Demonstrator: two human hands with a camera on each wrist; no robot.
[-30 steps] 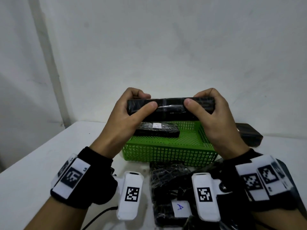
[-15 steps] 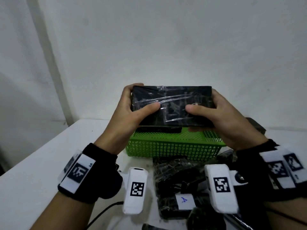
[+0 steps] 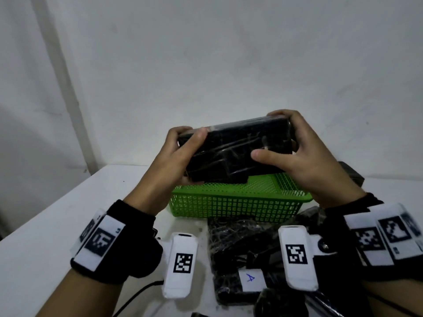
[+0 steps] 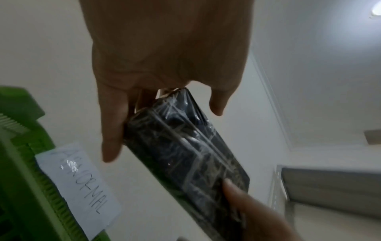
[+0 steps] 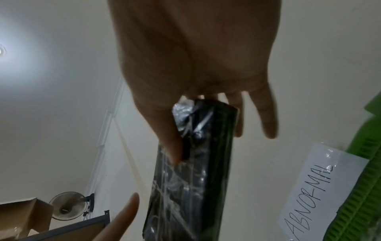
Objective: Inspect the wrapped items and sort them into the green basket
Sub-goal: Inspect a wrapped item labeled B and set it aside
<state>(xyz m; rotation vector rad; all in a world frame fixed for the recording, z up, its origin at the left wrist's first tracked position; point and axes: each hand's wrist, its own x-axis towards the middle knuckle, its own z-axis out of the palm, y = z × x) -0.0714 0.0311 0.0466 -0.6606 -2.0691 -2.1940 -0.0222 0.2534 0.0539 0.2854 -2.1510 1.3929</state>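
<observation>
Both hands hold a flat black item wrapped in clear film above the green basket, its right end tilted up. My left hand grips its left end, thumb on the near face and fingers behind. My right hand grips the right end the same way. The wrist views show the wrapped item clamped between thumb and fingers. A paper label reading ABNORMAL is stuck on the basket.
Several more black wrapped items lie on the white table in front of the basket; one carries a white tag marked A. Another dark item lies right of the basket. A white wall stands close behind.
The held item turned from edge-on to showing its broad face, then tilted with the right end raised. Both hands kept their grip throughout.
</observation>
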